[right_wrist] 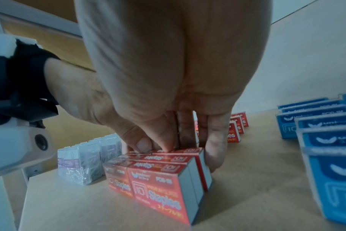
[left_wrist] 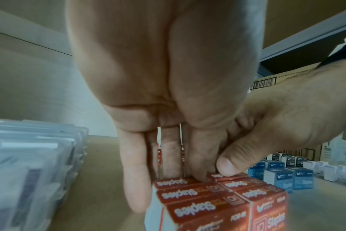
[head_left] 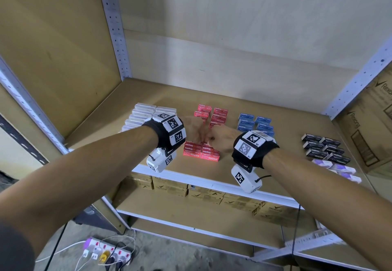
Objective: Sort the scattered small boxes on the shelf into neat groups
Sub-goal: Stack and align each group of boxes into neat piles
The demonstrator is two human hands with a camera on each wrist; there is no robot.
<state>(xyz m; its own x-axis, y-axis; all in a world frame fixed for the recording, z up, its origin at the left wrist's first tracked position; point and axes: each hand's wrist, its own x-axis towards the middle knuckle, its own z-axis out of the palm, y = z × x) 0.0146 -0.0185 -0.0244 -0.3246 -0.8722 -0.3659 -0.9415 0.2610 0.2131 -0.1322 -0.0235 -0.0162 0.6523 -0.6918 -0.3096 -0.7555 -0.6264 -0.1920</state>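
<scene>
Okay, my right hand (head_left: 222, 138) pinches the rear red staple box (right_wrist: 190, 151) of the near red block (head_left: 201, 154) by the shelf's (head_left: 297, 171) front edge; left hand (head_left: 192, 127), fingers (left_wrist: 136, 179) straight, braces its side, likely squaring rows. Blue boxes (head_left: 255, 123) grouped nearer the right edge.

Red boxes (head_left: 201, 154), blue boxes (head_left: 255, 122), black boxes (head_left: 324, 147), black-and-white chequered wrist tags (head_left: 172, 123)
</scene>
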